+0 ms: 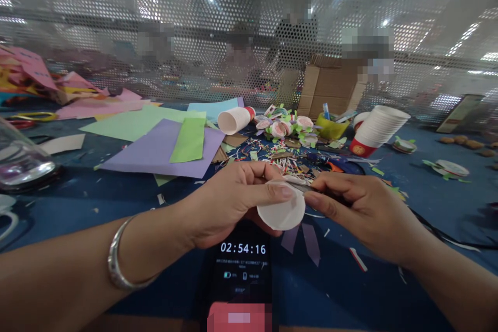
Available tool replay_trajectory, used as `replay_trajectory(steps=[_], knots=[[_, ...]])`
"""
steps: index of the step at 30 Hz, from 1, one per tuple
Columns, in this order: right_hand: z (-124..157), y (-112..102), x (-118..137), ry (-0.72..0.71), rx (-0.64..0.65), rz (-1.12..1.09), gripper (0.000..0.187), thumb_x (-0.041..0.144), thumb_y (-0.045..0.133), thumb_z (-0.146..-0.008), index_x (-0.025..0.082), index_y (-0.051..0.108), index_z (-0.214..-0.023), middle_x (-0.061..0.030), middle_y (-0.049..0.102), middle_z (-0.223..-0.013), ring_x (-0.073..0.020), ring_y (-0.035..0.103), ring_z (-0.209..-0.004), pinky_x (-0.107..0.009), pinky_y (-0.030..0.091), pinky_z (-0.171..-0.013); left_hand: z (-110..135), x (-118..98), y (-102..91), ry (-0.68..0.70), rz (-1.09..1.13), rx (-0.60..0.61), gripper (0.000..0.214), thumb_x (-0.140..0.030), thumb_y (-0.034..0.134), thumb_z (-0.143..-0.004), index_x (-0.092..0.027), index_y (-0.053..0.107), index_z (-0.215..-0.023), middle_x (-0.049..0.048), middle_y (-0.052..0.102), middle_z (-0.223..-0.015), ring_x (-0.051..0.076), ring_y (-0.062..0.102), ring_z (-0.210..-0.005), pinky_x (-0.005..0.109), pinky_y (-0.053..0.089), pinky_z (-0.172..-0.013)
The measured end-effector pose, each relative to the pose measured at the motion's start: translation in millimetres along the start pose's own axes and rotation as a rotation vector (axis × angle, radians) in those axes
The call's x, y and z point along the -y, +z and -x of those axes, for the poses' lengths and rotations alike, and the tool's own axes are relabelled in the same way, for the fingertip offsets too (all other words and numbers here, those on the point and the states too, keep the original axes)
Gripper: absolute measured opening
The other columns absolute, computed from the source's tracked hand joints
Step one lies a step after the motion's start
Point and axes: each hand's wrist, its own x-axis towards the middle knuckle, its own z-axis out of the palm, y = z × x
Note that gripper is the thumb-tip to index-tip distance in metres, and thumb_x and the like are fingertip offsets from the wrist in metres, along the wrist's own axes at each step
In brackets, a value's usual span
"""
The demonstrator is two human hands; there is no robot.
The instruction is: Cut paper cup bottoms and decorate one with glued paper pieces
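In the head view, my left hand point(259, 194) pinches a round white paper piece point(282, 212) between thumb and fingers, above a lit phone. It looks like the bottom of a paper cup. My right hand point(358, 207) is closed on a thin grey metal tool point(299, 185) whose far end meets the upper edge of the white piece. My fingers cover much of the tool, so its kind cannot be made out. Two purple paper strips point(311, 244) lie on the table below the hands.
The phone point(244, 270) shows a running time display. Behind are purple paper point(155, 150), a lying paper cup point(235, 120), paper scraps point(284, 161), finished paper turtles point(280, 127), stacked cups point(383, 127) and a cardboard box point(330, 85). Black cable point(439, 231) runs at right.
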Motion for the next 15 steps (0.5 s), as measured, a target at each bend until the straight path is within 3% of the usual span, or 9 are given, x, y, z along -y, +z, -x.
replay_trajectory(steps=[11, 15], knots=[[2.2, -1.3, -1.7, 0.006, 0.017, -0.03, 0.043, 0.049, 0.056, -0.101, 0.02, 0.059, -0.069, 0.004, 0.047, -0.06, -0.0099, 0.043, -0.055, -0.024, 0.033, -0.051, 0.0, -4.1, -4.0, -0.04, -0.03, 0.032, 0.028, -0.032, 0.084, -0.081, -0.014, 0.063, -0.081, 0.003, 0.073, -0.072, 0.01, 0.067, -0.059, 0.015, 0.054, -0.046], [1.6, -2.1, -2.6, 0.061, 0.061, -0.111, 0.045, 0.053, 0.055, -0.1, 0.02, 0.06, -0.07, 0.0028, 0.049, -0.064, -0.0112, 0.044, -0.059, -0.025, 0.034, -0.053, -0.6, -10.3, -9.1, -0.145, 0.015, 0.18, 0.013, -0.022, 0.076, -0.086, -0.014, 0.066, -0.085, 0.0054, 0.076, -0.077, 0.013, 0.072, -0.062, 0.012, 0.051, -0.043]])
